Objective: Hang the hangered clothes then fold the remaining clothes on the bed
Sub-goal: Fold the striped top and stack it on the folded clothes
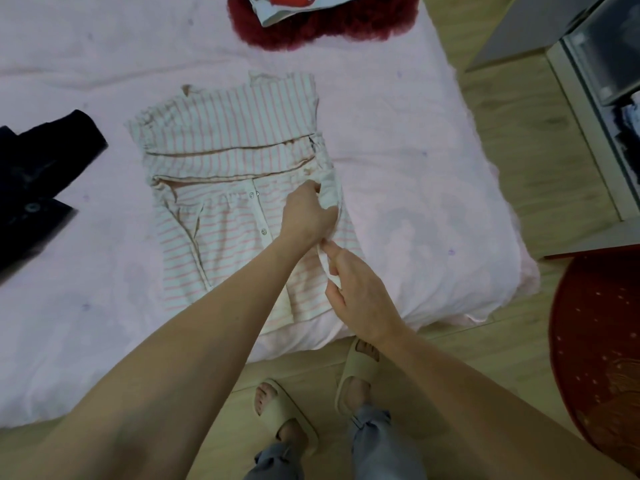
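Both hands (306,216) pinch striped garment (235,161) edge on bed (398,168).

A soft striped cloth garment (228,161) lies on matt pink bedding (398,161), beside pale smooth wooden flooring (502,109).

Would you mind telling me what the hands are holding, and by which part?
Both hands pinch the striped garment along its right-side edge.

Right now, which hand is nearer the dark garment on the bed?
Left. The left hand grips the striped garment's right edge, right of the dark garment; the right hand is farther right.
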Demonstrator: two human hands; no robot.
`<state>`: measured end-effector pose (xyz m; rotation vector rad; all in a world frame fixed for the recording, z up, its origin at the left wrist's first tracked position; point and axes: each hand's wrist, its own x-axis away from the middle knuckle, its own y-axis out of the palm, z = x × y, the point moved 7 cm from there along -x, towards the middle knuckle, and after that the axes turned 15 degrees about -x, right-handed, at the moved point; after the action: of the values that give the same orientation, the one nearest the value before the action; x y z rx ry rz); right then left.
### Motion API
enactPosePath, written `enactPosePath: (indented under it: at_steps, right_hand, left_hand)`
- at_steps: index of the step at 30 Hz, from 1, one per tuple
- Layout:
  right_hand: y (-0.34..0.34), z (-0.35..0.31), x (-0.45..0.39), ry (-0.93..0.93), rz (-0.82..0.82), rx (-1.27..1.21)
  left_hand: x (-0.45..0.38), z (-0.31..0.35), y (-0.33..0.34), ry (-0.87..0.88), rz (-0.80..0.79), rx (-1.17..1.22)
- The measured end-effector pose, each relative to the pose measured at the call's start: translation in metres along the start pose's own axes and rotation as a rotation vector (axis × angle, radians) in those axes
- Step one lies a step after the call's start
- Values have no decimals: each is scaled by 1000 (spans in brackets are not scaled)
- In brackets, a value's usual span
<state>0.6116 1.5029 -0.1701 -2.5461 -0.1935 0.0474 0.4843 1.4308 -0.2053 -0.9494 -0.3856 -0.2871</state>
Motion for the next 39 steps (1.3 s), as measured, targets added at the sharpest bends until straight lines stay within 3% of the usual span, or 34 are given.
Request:
enactPosePath:
  at_steps: [3, 5, 6, 7, 9, 11, 12, 15, 17, 19, 23, 26, 32, 36, 39]
  right_hand:
    - [-5, 9, 1, -72, -17, 109]
    - [4, 16, 4, -152, -101, 215]
    - [14, 21, 5, -166, -173, 248]
    - [23, 27, 6, -152, -247, 253]
    - [40, 42, 7, -77, -369, 245]
    - [45, 48, 7, -74, -414, 270]
    - [44, 47, 6, -84, -419, 256]
    - [26, 45, 4, -94, -344, 185]
    - [8, 54, 3, -104, -196, 237]
    - [-7, 74, 3, 1, -89, 217]
    - [-7, 92, 14, 72, -192, 92]
    - [-7, 89, 9, 57, -131, 93]
    - [7, 93, 3, -48, -129, 253]
    - [0, 84, 10, -160, -122, 346]
    - [4, 74, 18, -335, -218, 485]
  left_hand:
    - [-4, -7, 11, -123, -92, 261]
    - [-3, -23, 13, -191, -83, 141]
    - [-2, -30, 9, -158, -13, -59]
    - [-1, -29, 1, -63, 104, -294]
    - [2, -12, 2, 294, 278, -613]
    - [6, -2, 24, 631, 176, -799]
    - [6, -6, 36, 699, 66, -885]
    - [2, -25, 52, 669, -105, -1058]
    - [1, -30, 53, 655, -106, -1097]
    - [4, -30, 52, 677, -67, -1071]
    - [38, -31, 54, 860, 56, -968]
    - [53, -39, 53, 912, 127, -933]
    - [52, -54, 65, 705, -175, -917]
    - [57, -60, 73, 663, -208, -1006]
    - [62, -59, 80, 668, -198, -1043]
